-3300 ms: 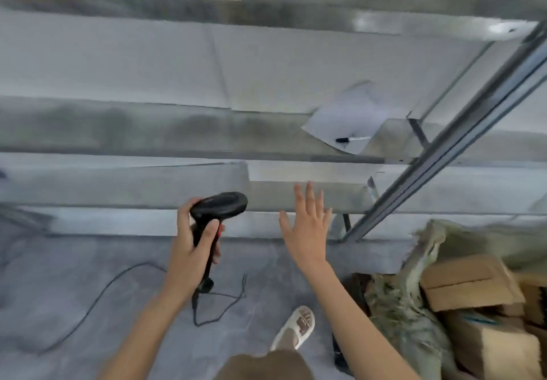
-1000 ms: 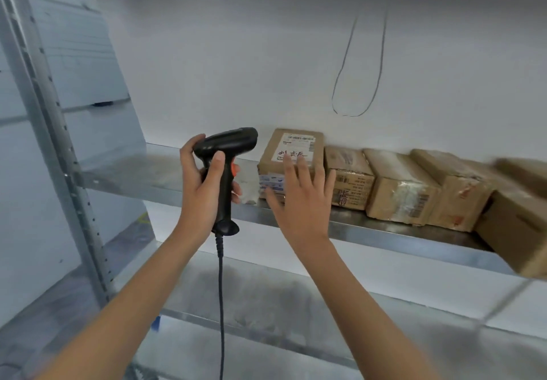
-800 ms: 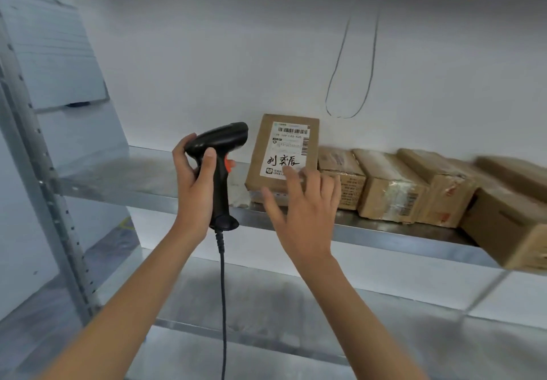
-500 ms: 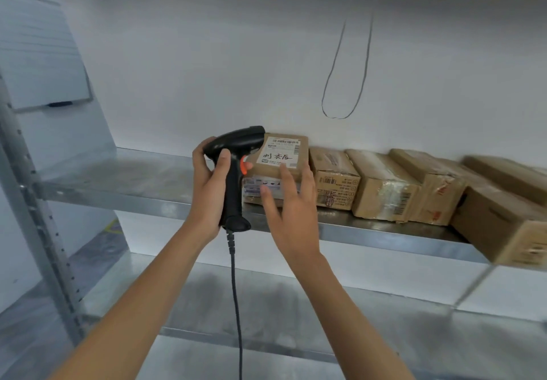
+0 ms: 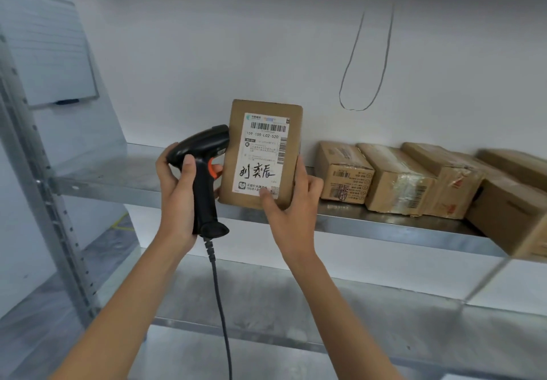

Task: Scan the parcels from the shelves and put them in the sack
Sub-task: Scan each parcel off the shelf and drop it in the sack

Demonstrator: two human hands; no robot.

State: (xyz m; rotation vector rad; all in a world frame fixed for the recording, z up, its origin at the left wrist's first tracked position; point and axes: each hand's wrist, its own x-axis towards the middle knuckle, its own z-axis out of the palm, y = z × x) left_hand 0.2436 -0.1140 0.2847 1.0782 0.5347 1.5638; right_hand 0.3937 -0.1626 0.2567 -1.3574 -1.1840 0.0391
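My right hand (image 5: 291, 202) grips a flat brown cardboard parcel (image 5: 236, 154) by its lower right corner and holds it upright, its white label with barcode and handwriting facing me. The parcel's lower edge is at the front of the metal shelf (image 5: 118, 178). My left hand (image 5: 177, 196) holds a black barcode scanner (image 5: 204, 172) by its handle. The scanner's head points right, close to the parcel's left edge. The sack is out of view.
Several more brown parcels (image 5: 396, 181) sit in a row on the same shelf to the right. A lower shelf (image 5: 355, 317) lies beneath. A grey upright post (image 5: 44, 202) stands at the left. A whiteboard (image 5: 44, 48) and a hanging wire loop (image 5: 364, 53) are on the wall. The scanner cable (image 5: 220, 305) hangs down.
The parcel lay flat on the shelf half a second ago. My right hand has since taken hold of it and tipped it upright, label toward me. The scanner stayed beside it.
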